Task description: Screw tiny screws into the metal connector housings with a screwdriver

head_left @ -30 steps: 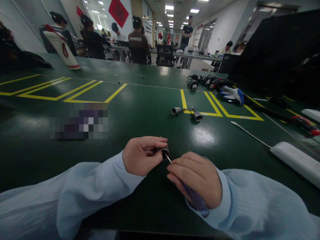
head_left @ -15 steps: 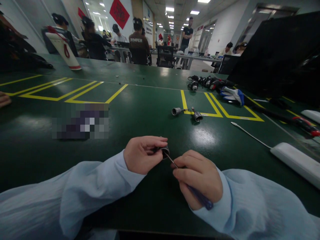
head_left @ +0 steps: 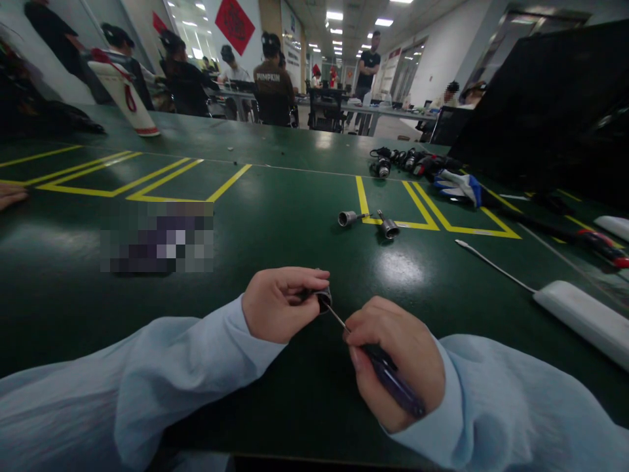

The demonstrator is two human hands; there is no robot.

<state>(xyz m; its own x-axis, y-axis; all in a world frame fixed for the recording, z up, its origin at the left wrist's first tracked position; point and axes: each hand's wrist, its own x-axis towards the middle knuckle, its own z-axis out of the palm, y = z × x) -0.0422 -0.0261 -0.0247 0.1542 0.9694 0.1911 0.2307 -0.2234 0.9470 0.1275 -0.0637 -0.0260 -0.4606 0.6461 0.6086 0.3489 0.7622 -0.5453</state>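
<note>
My left hand [head_left: 282, 305] is closed round a small metal cup-shaped part [head_left: 324, 299], its open end turned toward my right hand. In my right hand [head_left: 398, 360] is a screwdriver with a dark purple handle [head_left: 393, 383], gripped between thumb and fingers. The thin shaft of the screwdriver points up and left, with its tip at the mouth of the metal part. Two similar metal cups with stems, one on the left [head_left: 346, 219] and one on the right [head_left: 390, 228], lie farther back on the green table [head_left: 295, 236].
A blurred purple object [head_left: 162, 242] lies on the left. Back right are black cables [head_left: 393, 159] and a blue-white glove [head_left: 459, 188]. A white power strip [head_left: 584, 321] with a cable is at right. Another person's hand [head_left: 12, 195] rests at the left edge.
My right hand has shifted slightly right and its fingers have changed position on the screwdriver, exposing more of the handle. My left hand is nearly unchanged. A standing person now shows at the far left.
</note>
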